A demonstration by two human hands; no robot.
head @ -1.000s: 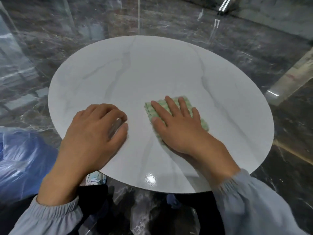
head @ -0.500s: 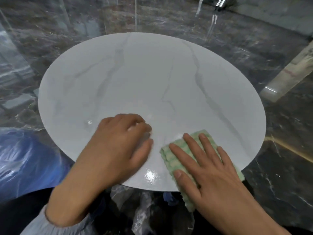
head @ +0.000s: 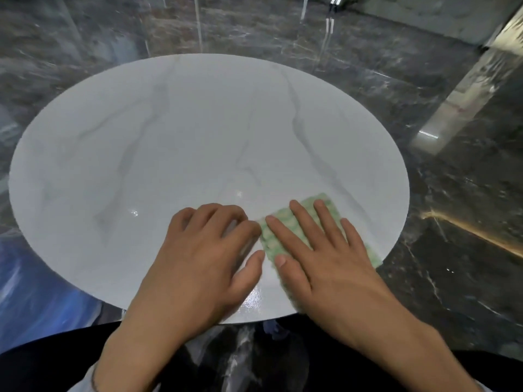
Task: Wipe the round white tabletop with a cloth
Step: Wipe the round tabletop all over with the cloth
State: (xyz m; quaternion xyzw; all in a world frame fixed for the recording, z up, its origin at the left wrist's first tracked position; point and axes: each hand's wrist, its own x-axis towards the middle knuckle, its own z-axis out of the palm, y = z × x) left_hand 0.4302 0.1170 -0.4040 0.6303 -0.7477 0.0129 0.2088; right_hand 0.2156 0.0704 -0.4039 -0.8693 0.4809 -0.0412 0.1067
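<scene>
The round white table [head: 169,151], veined faintly in grey, is seen from above against a dark marble floor [head: 458,227]. A green-and-white checked cloth [head: 270,243] is laid flat on the tabletop at about 5 o'clock, close to the rim, with its near corner reaching the edge. The cloth is pressed down by the right hand [head: 334,267], whose grip is fully open: the fingers are spread straight over the fabric and nothing is clasped. Just beside it, at about 6 o'clock, the left hand [head: 203,261] is rested on the bare surface; its grip is closed, the fingers curled under, the thumb stretched towards the cloth, and nothing is seen held. A blurred blue shape [head: 34,292] is visible below the rim at 8 o'clock.
</scene>
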